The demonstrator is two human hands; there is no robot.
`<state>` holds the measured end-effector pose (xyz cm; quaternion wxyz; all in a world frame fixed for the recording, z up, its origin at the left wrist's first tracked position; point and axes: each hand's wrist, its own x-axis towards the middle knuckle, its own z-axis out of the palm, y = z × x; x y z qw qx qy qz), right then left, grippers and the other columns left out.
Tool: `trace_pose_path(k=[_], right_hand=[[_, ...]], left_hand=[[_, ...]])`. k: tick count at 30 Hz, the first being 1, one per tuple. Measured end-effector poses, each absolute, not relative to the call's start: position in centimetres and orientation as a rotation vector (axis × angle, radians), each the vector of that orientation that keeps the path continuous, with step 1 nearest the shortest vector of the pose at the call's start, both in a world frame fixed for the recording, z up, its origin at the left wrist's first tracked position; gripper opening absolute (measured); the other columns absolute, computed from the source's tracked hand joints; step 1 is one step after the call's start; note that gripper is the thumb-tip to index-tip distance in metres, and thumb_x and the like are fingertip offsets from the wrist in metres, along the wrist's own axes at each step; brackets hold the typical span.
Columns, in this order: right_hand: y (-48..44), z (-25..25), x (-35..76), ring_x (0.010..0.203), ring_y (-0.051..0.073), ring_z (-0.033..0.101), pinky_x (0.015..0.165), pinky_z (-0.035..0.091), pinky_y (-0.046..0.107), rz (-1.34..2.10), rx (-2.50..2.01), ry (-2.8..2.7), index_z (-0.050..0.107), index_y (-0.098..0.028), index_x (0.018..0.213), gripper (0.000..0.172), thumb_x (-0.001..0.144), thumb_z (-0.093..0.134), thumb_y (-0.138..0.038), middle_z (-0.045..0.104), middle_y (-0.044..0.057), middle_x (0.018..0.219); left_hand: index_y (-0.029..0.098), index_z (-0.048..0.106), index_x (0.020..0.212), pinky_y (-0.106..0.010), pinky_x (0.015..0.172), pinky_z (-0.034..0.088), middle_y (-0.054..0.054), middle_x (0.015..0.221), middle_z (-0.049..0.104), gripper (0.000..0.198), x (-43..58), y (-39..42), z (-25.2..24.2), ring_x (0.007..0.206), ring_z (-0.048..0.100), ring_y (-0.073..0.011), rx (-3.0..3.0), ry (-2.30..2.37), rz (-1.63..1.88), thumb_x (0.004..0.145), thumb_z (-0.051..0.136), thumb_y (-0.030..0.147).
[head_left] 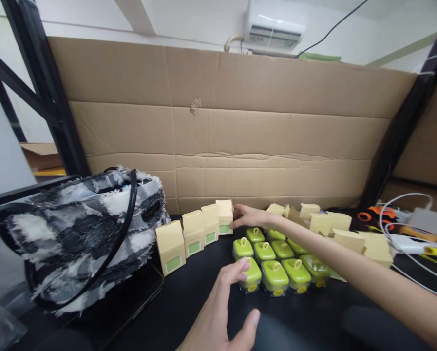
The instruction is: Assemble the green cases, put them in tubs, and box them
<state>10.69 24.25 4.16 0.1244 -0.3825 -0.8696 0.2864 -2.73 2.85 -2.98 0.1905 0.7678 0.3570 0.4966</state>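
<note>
My left hand (223,304) is open, thumb and fingers spread, its fingertips over the front left lidded container (253,274). That container is clear with a green lid and a small loop on top. Several more like it, such as the one with a green lid (295,273), stand in rows. At the back, my right hand (249,217) has its fingers closed at the right edge of a small cream paper box (224,214). Part of that grip is hidden. This box is last in a line of upright boxes with green labels, the nearest being a cream box (171,248).
A shaggy black, white and grey bag (94,239) stands at the left. Flattened-looking cream boxes (330,224) lie behind my right forearm. Orange-handled tools (381,214) and white cables (404,197) are at the right. A cardboard sheet (221,131) walls the back of the black table (199,292).
</note>
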Motion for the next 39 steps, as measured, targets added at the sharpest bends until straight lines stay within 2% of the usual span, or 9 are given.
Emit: trace_pose_path(k=[4, 10, 17, 24, 28, 30, 34, 37, 39], right_hand=[[26.0, 6.3, 12.7, 0.102, 0.022, 0.065, 0.085, 0.056, 0.043, 0.698, -1.208, -2.685, 0.058, -0.018, 0.124, 0.033, 0.094, 0.061, -0.033, 0.062, 0.008, 0.124], [28.0, 8.7, 17.2, 0.103, 0.021, 0.065, 0.086, 0.055, 0.043, 0.282, -1.475, -2.851, 0.060, -0.020, 0.122, 0.029, 0.095, 0.059, -0.033, 0.062, 0.008, 0.126], [27.3, 8.0, 17.5, 0.103, 0.022, 0.065, 0.085, 0.056, 0.043, -0.083, -1.503, -2.963, 0.059, -0.019, 0.123, 0.032, 0.094, 0.061, -0.033, 0.063, 0.008, 0.124], [25.2, 13.4, 18.0, 0.105, 0.023, 0.064, 0.087, 0.054, 0.045, -0.430, -1.176, -2.945, 0.058, -0.019, 0.123, 0.033, 0.094, 0.061, -0.033, 0.062, 0.008, 0.126], [20.3, 15.2, 18.8, 0.114, 0.027, 0.058, 0.095, 0.048, 0.051, -0.510, -0.865, -2.883, 0.057, -0.019, 0.125, 0.039, 0.089, 0.065, -0.032, 0.059, 0.009, 0.128], [17.0, 14.6, 18.8, 0.113, 0.032, 0.056, 0.097, 0.045, 0.051, -0.472, -0.686, -2.913, 0.060, -0.015, 0.126, 0.049, 0.078, 0.068, -0.020, 0.060, 0.016, 0.121], [11.5, 11.5, 18.3, 0.106, 0.026, 0.064, 0.091, 0.053, 0.038, -0.309, -0.374, -3.028, 0.062, -0.024, 0.126, 0.054, 0.072, 0.066, -0.021, 0.068, 0.008, 0.112], [10.0, 9.5, 18.2, 0.119, 0.023, 0.062, 0.098, 0.052, 0.032, -0.199, -0.250, -2.966, 0.060, -0.013, 0.124, 0.042, 0.084, 0.063, -0.026, 0.069, 0.014, 0.123], [10.0, 8.8, 18.4, 0.128, 0.029, 0.056, 0.103, 0.050, 0.040, -0.308, -0.232, -2.856, 0.064, -0.010, 0.112, 0.040, 0.089, 0.062, -0.043, 0.065, 0.019, 0.131]], left_hand=[[0.043, 0.023, 0.145, -0.038, 0.104, 0.050, -0.003, 0.133, 0.053, 0.079, -2.7, 3.1, -3.4, 0.114, 0.061, -0.0200, 2.152, 0.975, 1.436, 0.083, 0.054, 0.006], [0.036, 0.032, 0.142, -0.037, 0.103, 0.050, -0.006, 0.128, 0.055, 0.075, -2.9, 2.8, -2.8, 0.114, 0.062, -0.0216, 2.214, 1.008, 1.354, 0.080, 0.056, 0.000], [0.039, 0.031, 0.142, -0.036, 0.105, 0.049, -0.004, 0.130, 0.053, 0.076, -3.1, 2.9, -3.0, 0.115, 0.060, -0.0206, 2.213, 1.002, 1.287, 0.081, 0.056, 0.000], [0.041, 0.036, 0.141, -0.033, 0.106, 0.048, -0.001, 0.131, 0.052, 0.073, -2.8, 2.9, -2.9, 0.115, 0.060, -0.0185, 2.124, 0.997, 1.374, 0.082, 0.052, 0.001], [0.040, 0.030, 0.144, -0.035, 0.105, 0.048, -0.003, 0.135, 0.052, 0.074, -2.9, 3.1, -3.4, 0.114, 0.060, -0.0188, 2.072, 0.993, 1.405, 0.085, 0.052, 0.003], [0.038, 0.027, 0.146, -0.035, 0.102, 0.050, -0.005, 0.134, 0.054, 0.074, -3.0, 3.3, -3.8, 0.113, 0.062, -0.0196, 2.057, 0.975, 1.417, 0.086, 0.052, 0.003], [0.034, 0.023, 0.148, -0.037, 0.096, 0.054, -0.007, 0.123, 0.062, 0.078, -2.8, 3.7, -4.3, 0.109, 0.064, -0.0223, 2.070, 0.908, 1.430, 0.084, 0.055, 0.003], [0.038, 0.014, 0.150, -0.040, 0.093, 0.054, -0.003, 0.113, 0.064, 0.089, -2.8, 3.7, -4.4, 0.101, 0.066, -0.0223, 2.111, 0.896, 1.418, 0.081, 0.058, 0.003], [0.043, 0.015, 0.150, -0.041, 0.091, 0.054, -0.002, 0.109, 0.065, 0.092, -3.0, 3.6, -4.4, 0.099, 0.067, -0.0227, 2.131, 0.965, 1.365, 0.080, 0.059, 0.003]])
